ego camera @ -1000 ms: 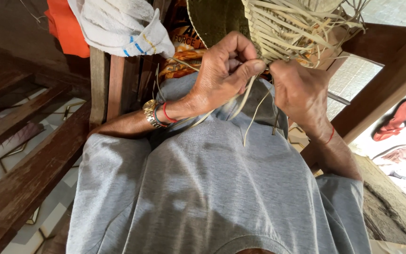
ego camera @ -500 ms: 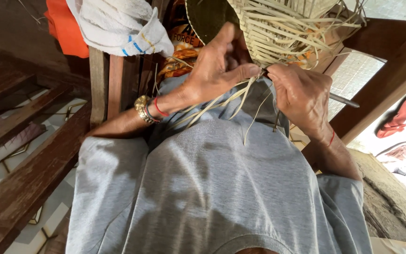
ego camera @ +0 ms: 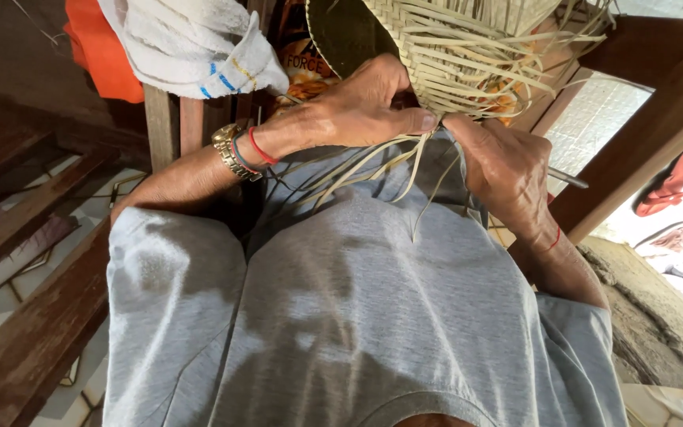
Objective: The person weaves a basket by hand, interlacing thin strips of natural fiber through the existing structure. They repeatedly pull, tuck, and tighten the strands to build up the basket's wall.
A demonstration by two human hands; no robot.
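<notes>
Both hands were up at the bottom edge of a half-woven basket (ego camera: pixel 468 47) made of pale flat strips, which sat at the top of the view, just above the person's grey shirt (ego camera: pixel 357 316). The left hand (ego camera: pixel 357 103) was closed on the woven edge, thumb pressed flat along it and pinching the strips there. The right hand (ego camera: pixel 503 170) was curled shut right beside it, fingertips nearly touching the left thumb, and it gripped a thin metal tool (ego camera: pixel 567 178) that poked out to the side. Loose strips (ego camera: pixel 373 162) hung down from under both hands over the shirt. On the left wrist there was a gold watch (ego camera: pixel 229 150) plus red bands. A white cloth (ego camera: pixel 191 43) and something orange (ego camera: pixel 100 51) hung off a wooden post (ego camera: pixel 160 126) further left.
</notes>
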